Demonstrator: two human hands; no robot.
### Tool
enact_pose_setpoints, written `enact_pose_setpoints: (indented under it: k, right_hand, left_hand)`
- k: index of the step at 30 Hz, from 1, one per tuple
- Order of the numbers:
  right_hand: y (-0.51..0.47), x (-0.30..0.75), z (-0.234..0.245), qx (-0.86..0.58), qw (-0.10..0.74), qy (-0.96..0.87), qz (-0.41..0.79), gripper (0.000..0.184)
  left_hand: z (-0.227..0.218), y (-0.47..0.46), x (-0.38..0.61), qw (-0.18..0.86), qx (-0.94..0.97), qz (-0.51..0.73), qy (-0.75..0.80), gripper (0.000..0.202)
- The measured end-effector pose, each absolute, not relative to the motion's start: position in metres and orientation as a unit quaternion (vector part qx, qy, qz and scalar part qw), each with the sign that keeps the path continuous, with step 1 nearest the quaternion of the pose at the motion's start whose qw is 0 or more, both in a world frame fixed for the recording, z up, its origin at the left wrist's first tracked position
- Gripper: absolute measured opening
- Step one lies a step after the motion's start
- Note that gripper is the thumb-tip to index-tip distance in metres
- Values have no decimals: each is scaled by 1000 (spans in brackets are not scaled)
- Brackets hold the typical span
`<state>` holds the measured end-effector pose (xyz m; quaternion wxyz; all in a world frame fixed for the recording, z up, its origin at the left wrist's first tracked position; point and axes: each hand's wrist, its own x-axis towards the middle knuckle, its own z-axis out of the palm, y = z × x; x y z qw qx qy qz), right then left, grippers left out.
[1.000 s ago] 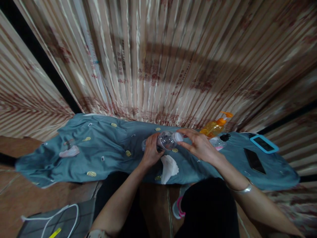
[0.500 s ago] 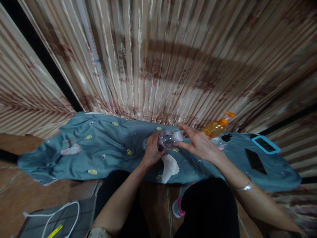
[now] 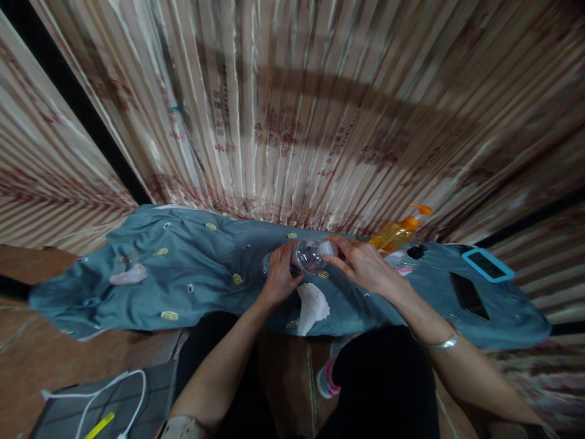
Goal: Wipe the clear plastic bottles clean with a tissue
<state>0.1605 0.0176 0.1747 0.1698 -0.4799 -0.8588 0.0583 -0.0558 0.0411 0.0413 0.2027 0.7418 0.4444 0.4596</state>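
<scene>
A clear plastic bottle (image 3: pixel 309 256) lies tilted on its side above the blue-green cloth, its neck pointing right. My left hand (image 3: pixel 280 271) is wrapped around the bottle's body. At the neck, the fingers of my right hand (image 3: pixel 361 263) are closed on the white bottle cap (image 3: pixel 328 249). Whether the cap is loose I cannot tell. Just below the bottle, a white piece of tissue (image 3: pixel 312 310) rests on the cloth.
Patterned cloth (image 3: pixel 214 256) covers the long surface. To the right are an orange pump bottle (image 3: pixel 397 233), a small clear bottle with a black top (image 3: pixel 406 260), a dark phone (image 3: pixel 470 295) and a blue-framed device (image 3: pixel 488 264). Crumpled clear plastic (image 3: pixel 129 274) lies left; a pleated curtain (image 3: pixel 283 122) hangs behind.
My right hand has moved left, and its spread fingers have closed on the white cap. The left hand still holds the bottle, and the view has shifted slightly.
</scene>
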Motion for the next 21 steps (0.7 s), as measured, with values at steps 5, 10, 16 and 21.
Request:
enact_pose_setpoints:
  k: [5, 10, 16, 21]
  right_hand:
    - [18, 165, 159, -519, 231, -817, 94, 49]
    - [-11, 144, 75, -579, 240, -770, 123, 37]
    - [-46, 103, -19, -593, 213, -765, 131, 49]
    - [-23, 128, -18, -585, 297, -735, 171, 36]
  left_hand:
    - [40, 44, -57, 202, 720, 496, 442, 79]
    - [43, 47, -58, 246, 672, 532, 452, 80]
    - [45, 48, -54, 351, 589, 557, 468, 80]
    - [39, 47, -53, 370, 599, 550, 450, 81]
